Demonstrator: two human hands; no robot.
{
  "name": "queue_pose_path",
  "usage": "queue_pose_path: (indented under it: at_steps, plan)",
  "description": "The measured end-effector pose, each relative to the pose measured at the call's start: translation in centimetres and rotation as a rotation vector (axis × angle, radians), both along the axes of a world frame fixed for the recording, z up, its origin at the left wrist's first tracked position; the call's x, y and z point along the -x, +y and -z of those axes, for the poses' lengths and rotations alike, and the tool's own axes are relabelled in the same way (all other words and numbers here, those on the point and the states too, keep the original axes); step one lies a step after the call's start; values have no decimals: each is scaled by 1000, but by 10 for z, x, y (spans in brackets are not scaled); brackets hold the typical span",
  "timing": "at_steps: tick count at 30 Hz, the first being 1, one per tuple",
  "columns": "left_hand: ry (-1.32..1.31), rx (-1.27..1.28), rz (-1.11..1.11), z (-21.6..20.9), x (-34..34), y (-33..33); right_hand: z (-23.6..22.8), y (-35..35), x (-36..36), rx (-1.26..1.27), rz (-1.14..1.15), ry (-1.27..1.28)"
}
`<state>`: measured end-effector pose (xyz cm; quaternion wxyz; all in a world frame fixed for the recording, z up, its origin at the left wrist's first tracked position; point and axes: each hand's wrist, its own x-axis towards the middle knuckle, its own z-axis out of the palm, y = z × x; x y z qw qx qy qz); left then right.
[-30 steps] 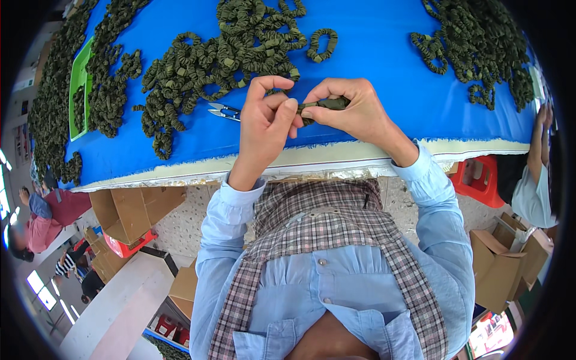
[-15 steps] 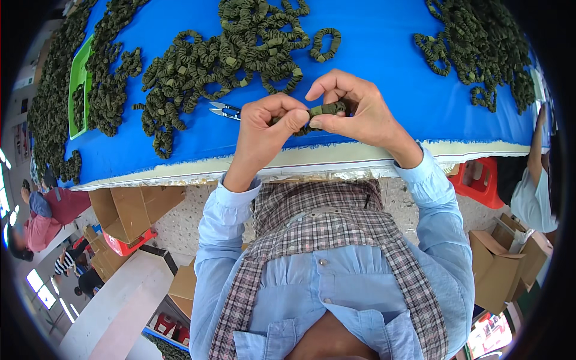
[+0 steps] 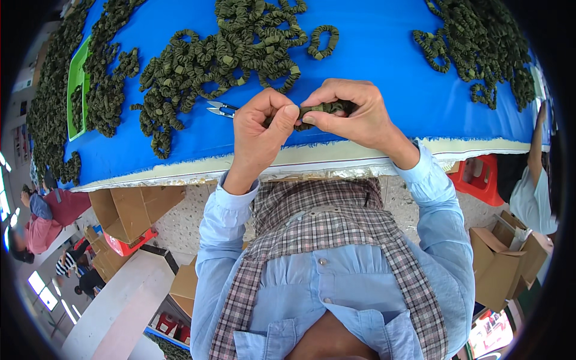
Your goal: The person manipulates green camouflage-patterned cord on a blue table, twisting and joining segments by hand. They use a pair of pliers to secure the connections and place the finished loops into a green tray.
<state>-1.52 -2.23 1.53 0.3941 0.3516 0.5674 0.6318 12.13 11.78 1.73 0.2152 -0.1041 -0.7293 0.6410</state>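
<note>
Between my two hands is a dark olive-green scrunchie [image 3: 327, 108], held just above the near edge of the blue-covered table. My left hand [image 3: 262, 122] pinches its left end between thumb and forefinger. The fingers and thumb of my right hand [image 3: 357, 111] are closed round its other side. Part of the ring is hidden behind my fingers. Thread snips [image 3: 221, 108] lie on the table just left of my left hand, partly covered by it. Beyond my hands spreads a heap of similar scrunchies [image 3: 225, 60], with a single scrunchie [image 3: 324, 42] at its right.
More scrunchie piles lie at the far right [image 3: 486, 54] and far left [image 3: 57, 102]. A green tray [image 3: 75, 123] stands among the left ones. Below the table edge are cardboard boxes [image 3: 129, 210] and a red stool [image 3: 480, 183]. Other people are at both sides.
My right thumb and forefinger have closed down onto the scrunchie, where the forefinger was raised before. My left hand keeps its pinch and has shifted slightly left.
</note>
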Motion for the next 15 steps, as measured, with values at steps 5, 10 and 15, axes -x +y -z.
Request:
queue_pose_path:
  at_steps: [5, 10, 15]
  plan:
    - [-47, -8, 14, 2, 4, -3, 4, 2, -1, -6, 6, 59]
    - [-126, -58, 11, 5, 4, -4, 4, 3, -3, 89, -32, 48]
    - [-233, -72, -2, 8, 1, -2, 2, 2, -2, 253, -50, 44]
